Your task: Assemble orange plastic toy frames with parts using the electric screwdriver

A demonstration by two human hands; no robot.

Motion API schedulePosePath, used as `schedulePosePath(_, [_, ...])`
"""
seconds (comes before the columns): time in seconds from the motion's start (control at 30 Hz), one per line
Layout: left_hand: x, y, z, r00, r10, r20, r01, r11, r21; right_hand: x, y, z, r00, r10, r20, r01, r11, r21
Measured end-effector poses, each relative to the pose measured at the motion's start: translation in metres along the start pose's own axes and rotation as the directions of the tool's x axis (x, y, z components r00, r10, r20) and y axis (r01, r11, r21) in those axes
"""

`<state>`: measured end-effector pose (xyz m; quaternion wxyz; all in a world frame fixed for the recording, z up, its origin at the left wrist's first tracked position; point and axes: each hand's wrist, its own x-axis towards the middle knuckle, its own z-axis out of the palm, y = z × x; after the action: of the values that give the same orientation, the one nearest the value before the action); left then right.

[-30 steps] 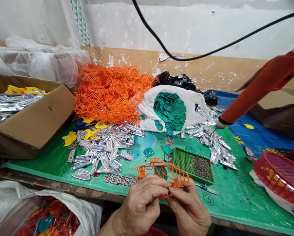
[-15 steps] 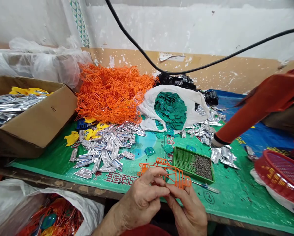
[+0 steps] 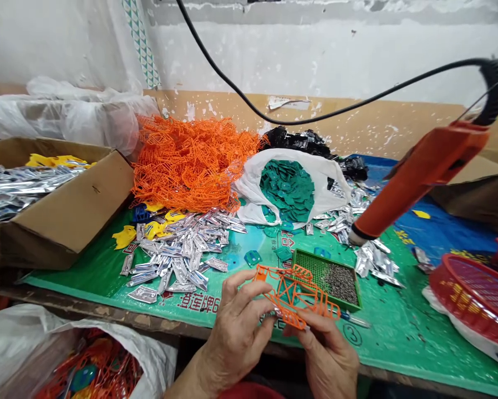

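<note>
Between my two hands is an orange plastic lattice frame point(image 3: 288, 291), held over the table's front edge. My left hand point(image 3: 240, 324) is closed on its left end, fingers bent over the near side. The fingers and thumb of my right hand point(image 3: 330, 352) pinch its near right corner, where a small silvery bit shows. Just behind the frame sits a green tray point(image 3: 315, 257) with many small dark screws point(image 3: 340, 282) gathered at its right side. A screwdriver point(image 3: 355, 320) lies at the tray's front, partly hidden by the frame.
Heaped orange frames point(image 3: 194, 160) and silver pieces point(image 3: 182, 249) lie to the left. A white bag point(image 3: 249, 172) holds green pieces point(image 3: 288, 191). An orange power tool point(image 3: 419, 183) hangs at right, near a red basket point(image 3: 473, 299). A cardboard box point(image 3: 74, 205) stands far left.
The orange frame has turned, now showing more of its lattice and near side. My hands have moved slightly right and apart. The view has shifted a little.
</note>
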<state>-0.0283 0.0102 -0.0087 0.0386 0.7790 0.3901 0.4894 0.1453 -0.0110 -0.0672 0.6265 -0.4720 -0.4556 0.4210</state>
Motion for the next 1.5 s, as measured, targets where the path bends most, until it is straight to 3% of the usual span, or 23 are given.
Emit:
schedulePosePath(0.3, [0.006, 0.002, 0.003, 1.000, 0.007, -0.025, -0.008, 1.000, -0.026, -0.001, -0.003, 0.008, 0.997, 0.005, -0.077, -0.002, 0.999, 0.047])
schedulePosePath(0.63, [0.004, 0.000, 0.005, 1.000, -0.010, 0.014, 0.012, 0.995, -0.104, 0.005, -0.005, 0.005, 0.994, -0.094, -0.059, 0.086, 0.989, -0.122])
schedulePosePath(0.87, [0.001, 0.002, 0.005, 0.995, -0.086, 0.056, 0.090, 0.992, -0.093, 0.007, -0.008, 0.007, 1.000, -0.020, -0.001, 0.020, 1.000, -0.018])
schedulePosePath(1.07, [0.003, 0.004, 0.002, 0.985, -0.046, 0.167, 0.058, 0.996, -0.070, 0.005, 0.006, -0.003, 0.998, 0.059, 0.017, -0.058, 0.997, -0.042])
schedulePosePath(1.23, [0.009, 0.007, -0.005, 0.950, -0.049, 0.309, 0.061, 0.998, -0.031, 0.006, 0.004, -0.002, 0.992, 0.112, 0.056, -0.106, 0.989, -0.099])
schedulePosePath(1.3, [0.009, 0.006, -0.008, 0.935, -0.061, 0.349, 0.081, 0.996, -0.045, 0.010, -0.004, 0.002, 0.979, 0.156, 0.128, -0.142, 0.983, -0.115])
schedulePosePath(1.4, [0.007, 0.000, -0.010, 0.885, -0.114, 0.451, 0.177, 0.979, -0.100, 0.020, -0.021, 0.009, 0.927, 0.232, 0.295, -0.204, 0.971, -0.123])
schedulePosePath(1.5, [0.008, -0.004, -0.010, 0.819, -0.171, 0.547, 0.324, 0.925, -0.197, 0.029, -0.037, 0.013, 0.890, 0.246, 0.384, -0.204, 0.968, -0.147])
